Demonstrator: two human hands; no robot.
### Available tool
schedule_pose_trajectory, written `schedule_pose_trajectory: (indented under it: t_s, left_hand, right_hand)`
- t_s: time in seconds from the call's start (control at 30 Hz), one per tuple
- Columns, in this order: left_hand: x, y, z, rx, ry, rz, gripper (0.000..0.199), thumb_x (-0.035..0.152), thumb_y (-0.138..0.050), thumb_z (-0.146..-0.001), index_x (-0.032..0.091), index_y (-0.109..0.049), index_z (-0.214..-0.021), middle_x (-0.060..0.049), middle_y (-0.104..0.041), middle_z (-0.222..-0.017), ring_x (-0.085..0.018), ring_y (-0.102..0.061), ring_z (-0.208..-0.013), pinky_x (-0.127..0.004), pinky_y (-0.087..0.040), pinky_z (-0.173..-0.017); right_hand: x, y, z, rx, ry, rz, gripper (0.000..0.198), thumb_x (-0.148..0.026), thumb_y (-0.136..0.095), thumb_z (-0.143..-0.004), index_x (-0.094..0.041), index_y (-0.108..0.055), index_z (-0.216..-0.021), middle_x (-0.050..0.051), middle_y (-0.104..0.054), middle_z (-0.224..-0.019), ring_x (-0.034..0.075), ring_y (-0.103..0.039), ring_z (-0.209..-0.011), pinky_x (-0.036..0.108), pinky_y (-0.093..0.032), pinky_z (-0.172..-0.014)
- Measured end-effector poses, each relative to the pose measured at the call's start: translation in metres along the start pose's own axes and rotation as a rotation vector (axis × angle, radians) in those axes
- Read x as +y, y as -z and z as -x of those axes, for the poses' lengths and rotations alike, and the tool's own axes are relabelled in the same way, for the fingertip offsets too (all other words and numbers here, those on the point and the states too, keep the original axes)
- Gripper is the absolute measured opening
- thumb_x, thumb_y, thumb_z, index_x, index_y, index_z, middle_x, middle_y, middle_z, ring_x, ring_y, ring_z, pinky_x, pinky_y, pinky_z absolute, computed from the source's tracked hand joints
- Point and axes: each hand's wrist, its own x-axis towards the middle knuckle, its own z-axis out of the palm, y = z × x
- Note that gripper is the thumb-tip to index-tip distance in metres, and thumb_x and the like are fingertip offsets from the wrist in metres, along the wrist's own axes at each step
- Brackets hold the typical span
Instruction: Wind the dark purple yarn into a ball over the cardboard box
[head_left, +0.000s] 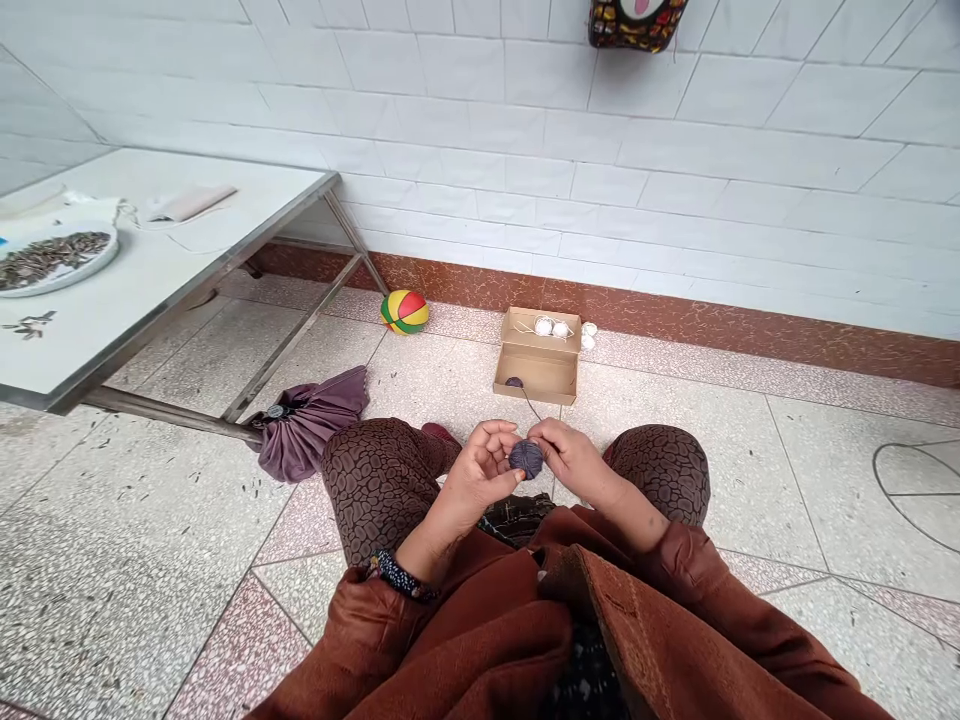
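Note:
A small dark grey-purple ball of yarn (526, 459) sits between my hands, above my lap. My left hand (487, 462) grips it from the left, thumb below and fingers curled along its side. At the ball's upper right, my right hand (566, 455) pinches the yarn strand (529, 402) with thumb and forefinger. From there the strand runs down into an open cardboard box (536, 372) on the floor, where another dark ball of yarn (514, 382) lies. White balls of yarn (552, 327) rest on the box's raised lid.
A white table (247, 200) with metal legs stands at left, bearing a plate of dried bits (112, 245). Beneath its edge lies a folded purple umbrella (315, 425). A colourful ball (405, 312) rests near the tiled wall. A metal ring frame (889, 493) is at right.

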Motion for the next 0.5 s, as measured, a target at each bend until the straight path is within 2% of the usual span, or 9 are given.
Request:
schedule_pose_trajectory:
  t_s: [0.1,0.23,0.33,0.4,0.5]
  left_hand:
    - [-0.004,0.003,-0.004,0.161,-0.056,-0.01,0.048,0.019,-0.078,-0.072,0.022,-0.053,-0.113,-0.001,-0.062,-0.095,-0.013,-0.06,-0.088,-0.027,-0.046,-0.08]
    - [-0.012,0.008,-0.01,0.263,-0.085,-0.18,0.053,0.015,-0.076,-0.067,0.022,-0.049,-0.112,0.001,-0.062,-0.092,-0.013,-0.061,-0.086,-0.027,-0.047,-0.079]
    - [-0.013,0.008,-0.008,0.216,-0.086,-0.31,0.058,0.011,-0.073,-0.065,0.022,-0.047,-0.116,0.001,-0.061,-0.092,-0.014,-0.061,-0.086,-0.029,-0.049,-0.08]
    - [-0.01,0.004,-0.005,0.12,-0.065,-0.332,0.061,0.01,-0.072,-0.065,0.022,-0.047,-0.119,0.001,-0.061,-0.092,-0.014,-0.061,-0.086,-0.03,-0.049,-0.08]
    - [-0.003,-0.002,0.0,-0.059,-0.023,-0.235,0.062,0.01,-0.074,-0.067,0.023,-0.048,-0.122,0.0,-0.06,-0.093,-0.015,-0.061,-0.088,-0.031,-0.049,-0.083]
  right_hand:
    - [-0.002,-0.014,0.012,-0.097,0.005,0.04,0.02,-0.023,-0.046,-0.104,-0.02,-0.059,-0.09,0.004,-0.062,-0.082,0.018,-0.059,-0.074,0.027,-0.047,-0.067]
    - [-0.017,-0.007,0.019,-0.175,0.169,0.038,0.021,-0.025,-0.046,-0.105,-0.02,-0.062,-0.092,0.004,-0.062,-0.081,0.017,-0.059,-0.075,0.027,-0.047,-0.069]
    - [-0.027,0.011,0.013,-0.119,0.225,0.012,0.022,-0.028,-0.046,-0.106,-0.02,-0.064,-0.096,0.004,-0.064,-0.084,0.017,-0.06,-0.077,0.028,-0.048,-0.07]
    - [-0.028,0.022,0.005,-0.078,0.219,0.007,0.022,-0.029,-0.047,-0.106,-0.021,-0.065,-0.098,0.005,-0.064,-0.085,0.017,-0.061,-0.078,0.028,-0.049,-0.071]
    - [-0.019,0.024,-0.004,-0.012,0.144,0.022,0.023,-0.031,-0.048,-0.106,-0.022,-0.067,-0.097,0.005,-0.064,-0.086,0.018,-0.061,-0.08,0.029,-0.049,-0.073]
